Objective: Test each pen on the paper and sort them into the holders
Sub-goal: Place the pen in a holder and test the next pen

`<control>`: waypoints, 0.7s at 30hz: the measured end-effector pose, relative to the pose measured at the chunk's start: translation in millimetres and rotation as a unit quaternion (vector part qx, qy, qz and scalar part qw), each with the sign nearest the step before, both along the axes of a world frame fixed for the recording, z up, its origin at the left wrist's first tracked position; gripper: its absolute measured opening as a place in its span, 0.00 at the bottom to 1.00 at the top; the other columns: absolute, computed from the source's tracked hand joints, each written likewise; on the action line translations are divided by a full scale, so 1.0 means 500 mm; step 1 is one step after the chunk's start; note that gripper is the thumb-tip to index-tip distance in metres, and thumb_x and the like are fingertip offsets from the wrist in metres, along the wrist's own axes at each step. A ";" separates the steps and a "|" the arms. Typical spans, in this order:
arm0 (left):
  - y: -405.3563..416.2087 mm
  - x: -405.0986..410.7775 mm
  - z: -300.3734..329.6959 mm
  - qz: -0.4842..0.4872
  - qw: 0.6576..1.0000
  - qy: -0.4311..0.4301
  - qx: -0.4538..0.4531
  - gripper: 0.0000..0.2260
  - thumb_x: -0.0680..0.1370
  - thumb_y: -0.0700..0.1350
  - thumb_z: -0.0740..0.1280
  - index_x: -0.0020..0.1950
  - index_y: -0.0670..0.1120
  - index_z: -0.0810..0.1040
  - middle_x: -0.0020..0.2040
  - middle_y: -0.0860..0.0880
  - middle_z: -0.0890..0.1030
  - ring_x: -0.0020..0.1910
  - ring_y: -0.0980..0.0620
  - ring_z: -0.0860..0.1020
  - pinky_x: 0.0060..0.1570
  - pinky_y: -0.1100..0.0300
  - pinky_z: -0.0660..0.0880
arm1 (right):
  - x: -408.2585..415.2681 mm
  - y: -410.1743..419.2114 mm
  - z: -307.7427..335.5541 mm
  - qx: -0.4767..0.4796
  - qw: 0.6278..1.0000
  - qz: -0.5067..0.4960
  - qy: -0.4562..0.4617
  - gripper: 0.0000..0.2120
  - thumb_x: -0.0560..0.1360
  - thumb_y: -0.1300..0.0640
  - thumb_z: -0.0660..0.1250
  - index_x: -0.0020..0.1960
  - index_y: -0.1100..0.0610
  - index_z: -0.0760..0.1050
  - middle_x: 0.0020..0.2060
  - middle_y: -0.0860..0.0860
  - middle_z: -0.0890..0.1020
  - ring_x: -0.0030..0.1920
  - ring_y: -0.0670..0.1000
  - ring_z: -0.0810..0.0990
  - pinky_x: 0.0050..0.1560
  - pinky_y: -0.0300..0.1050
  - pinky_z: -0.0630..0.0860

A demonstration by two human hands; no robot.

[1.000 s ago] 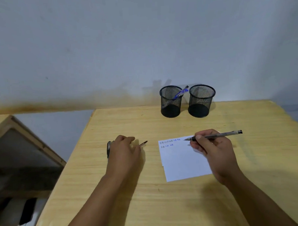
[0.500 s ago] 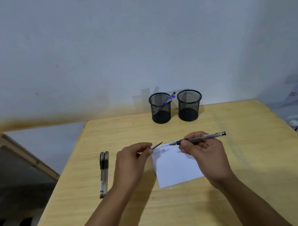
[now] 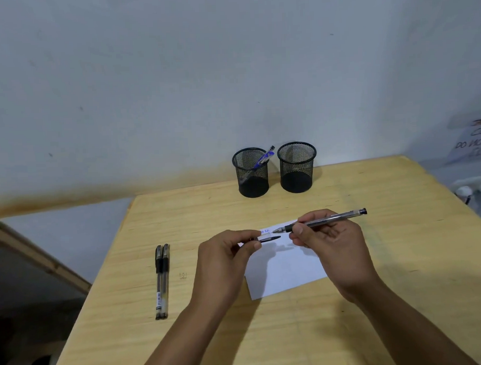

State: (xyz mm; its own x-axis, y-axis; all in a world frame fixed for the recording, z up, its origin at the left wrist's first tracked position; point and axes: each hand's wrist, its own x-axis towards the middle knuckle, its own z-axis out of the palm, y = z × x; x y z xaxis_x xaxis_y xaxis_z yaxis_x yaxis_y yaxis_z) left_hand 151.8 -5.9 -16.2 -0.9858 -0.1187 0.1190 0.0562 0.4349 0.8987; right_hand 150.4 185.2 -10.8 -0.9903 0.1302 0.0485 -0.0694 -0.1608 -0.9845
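My right hand (image 3: 328, 242) grips an uncapped clear pen (image 3: 329, 220), tip pointing left just above the white paper (image 3: 282, 274). My left hand (image 3: 226, 254) pinches the pen's cap (image 3: 268, 238), its clip pointing right toward the tip; cap and tip are a short gap apart. Blue scribbles (image 3: 266, 231) mark the paper's top edge. Two capped black pens (image 3: 161, 279) lie side by side on the table at the left. Two black mesh holders stand at the back: the left holder (image 3: 251, 172) has a blue pen (image 3: 264, 159) in it, and the right holder (image 3: 296, 167) looks empty.
The wooden table (image 3: 402, 258) stands against a grey wall. A wooden frame (image 3: 30, 246) lies beyond the left edge. White plugs (image 3: 474, 191) and a printed sign (image 3: 474, 141) sit off the right edge.
My left hand left the two pens on the table and brought the cap rightward up to the pen tip. My right hand lifted the pen slightly off the paper. The camera shifted.
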 end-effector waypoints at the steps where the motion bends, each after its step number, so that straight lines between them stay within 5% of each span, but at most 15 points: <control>1: 0.004 0.003 0.001 -0.006 1.000 0.005 0.001 0.10 0.74 0.42 0.74 0.46 0.58 0.86 0.42 0.62 0.85 0.43 0.59 0.81 0.42 0.69 0.74 | 0.001 0.000 -0.003 0.006 1.000 0.005 0.000 0.03 0.72 0.66 0.73 0.45 0.62 0.81 0.37 0.57 0.86 0.39 0.53 0.85 0.43 0.40 0.81; 17: 0.086 0.017 0.008 -0.093 0.991 0.097 0.008 0.11 0.74 0.38 0.74 0.45 0.56 0.85 0.45 0.62 0.85 0.48 0.59 0.82 0.49 0.63 0.76 | 0.048 0.031 -0.047 -0.018 0.997 -0.056 0.060 0.03 0.72 0.67 0.72 0.45 0.62 0.81 0.36 0.60 0.85 0.39 0.55 0.85 0.42 0.39 0.79; 21: 0.132 0.006 0.032 -0.142 0.983 0.113 -0.001 0.11 0.74 0.38 0.74 0.46 0.56 0.85 0.46 0.62 0.85 0.47 0.60 0.82 0.49 0.66 0.76 | 0.055 0.066 -0.043 -0.096 0.991 -0.088 0.035 0.04 0.71 0.58 0.71 0.46 0.57 0.81 0.41 0.59 0.86 0.43 0.55 0.85 0.46 0.43 0.81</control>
State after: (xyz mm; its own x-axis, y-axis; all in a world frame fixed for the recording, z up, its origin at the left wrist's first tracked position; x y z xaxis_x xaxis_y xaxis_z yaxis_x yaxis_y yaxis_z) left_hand 154.9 59.9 -0.3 -0.9274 0.1589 0.3387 0.3741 0.3750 0.8482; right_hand 178.1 218.4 -32.4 -0.9465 0.3142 0.0736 -0.1798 -0.3240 -0.9288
